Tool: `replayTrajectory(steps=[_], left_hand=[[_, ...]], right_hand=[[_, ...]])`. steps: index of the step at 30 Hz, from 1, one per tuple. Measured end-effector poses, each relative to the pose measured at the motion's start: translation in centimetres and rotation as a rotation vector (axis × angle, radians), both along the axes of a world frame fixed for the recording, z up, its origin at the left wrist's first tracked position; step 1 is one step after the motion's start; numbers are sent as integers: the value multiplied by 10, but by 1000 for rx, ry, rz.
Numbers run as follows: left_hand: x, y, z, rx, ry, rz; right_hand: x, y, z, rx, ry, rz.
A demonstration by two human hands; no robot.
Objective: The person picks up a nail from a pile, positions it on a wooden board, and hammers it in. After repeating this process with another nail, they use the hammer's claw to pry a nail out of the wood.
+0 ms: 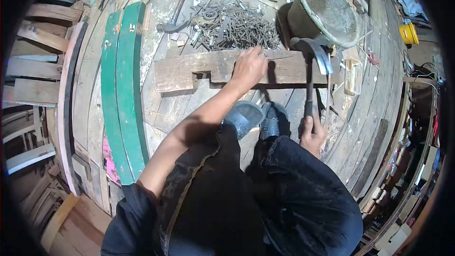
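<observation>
A brown wooden beam [180, 70] with a notch cut into its near side lies across the floor in front of my feet. My left hand [250, 66] is closed over its far edge, fingers curled and fingertips hidden. Just beyond the fingers lies a heap of old nails [232, 26]. In my right hand [313, 135], beside my right knee, is the handle of a hammer [309, 83]. The hammer's metal head [318, 56] is above the beam's right part.
A worn bucket [303, 19] stands tilted behind the beam's right end. Another hammer [182, 7] lies left of the nails. Green-painted boards [128, 90] run along my left. Stacked timber [42, 68] lines the far left, and a small wooden box [352, 77] sits at right.
</observation>
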State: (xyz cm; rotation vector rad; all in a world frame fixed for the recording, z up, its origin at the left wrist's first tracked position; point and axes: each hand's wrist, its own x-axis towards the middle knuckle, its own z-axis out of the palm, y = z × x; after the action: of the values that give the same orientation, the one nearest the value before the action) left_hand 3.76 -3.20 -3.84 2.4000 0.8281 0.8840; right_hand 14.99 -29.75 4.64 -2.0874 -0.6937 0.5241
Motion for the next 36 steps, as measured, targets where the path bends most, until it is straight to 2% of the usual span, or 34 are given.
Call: replayTrajectory(steps=[2, 4, 8, 10, 12, 16, 18, 20, 21, 25, 26, 28, 32, 34, 36], left_hand=[[0, -1, 2, -5, 25, -2], [1, 0, 2, -54, 63, -6], [2, 1, -1, -26, 59, 8], [1, 0, -1, -13, 42, 6], [2, 0, -1, -17, 44, 6], [3, 0, -1, -23, 49, 7], [3, 1, -1, -11, 46, 11], [2, 0, -1, -1, 42, 14], [2, 0, 0, -3, 32, 14], [1, 0, 1, -24, 71, 18], [1, 0, 1, -26, 73, 12], [3, 0, -1, -23, 56, 23], [3, 1, 0, -4, 65, 19], [2, 2, -2, 12, 16, 26], [2, 1, -1, -5, 25, 28]], right_hand=[[0, -3, -5, -73, 80, 2], [-9, 6, -6, -214, -41, 38], [-10, 10, -14, -244, 12, 24], [-5, 7, -19, -222, 20, 11], [-3, 8, -18, -31, 103, -78], [0, 7, -15, 63, 58, -112], [5, -1, -26, 17, 115, -87], [2, -1, -32, -181, -166, 2], [-5, 13, -9, -327, -7, -4], [0, 7, -9, -227, 67, -29], [2, 6, -10, -114, 156, -35], [8, -3, -17, -42, 252, -79], [7, -9, -25, 52, 179, -98], [1, -2, -20, -129, 38, -23], [-9, 10, -7, -205, 47, 31]])
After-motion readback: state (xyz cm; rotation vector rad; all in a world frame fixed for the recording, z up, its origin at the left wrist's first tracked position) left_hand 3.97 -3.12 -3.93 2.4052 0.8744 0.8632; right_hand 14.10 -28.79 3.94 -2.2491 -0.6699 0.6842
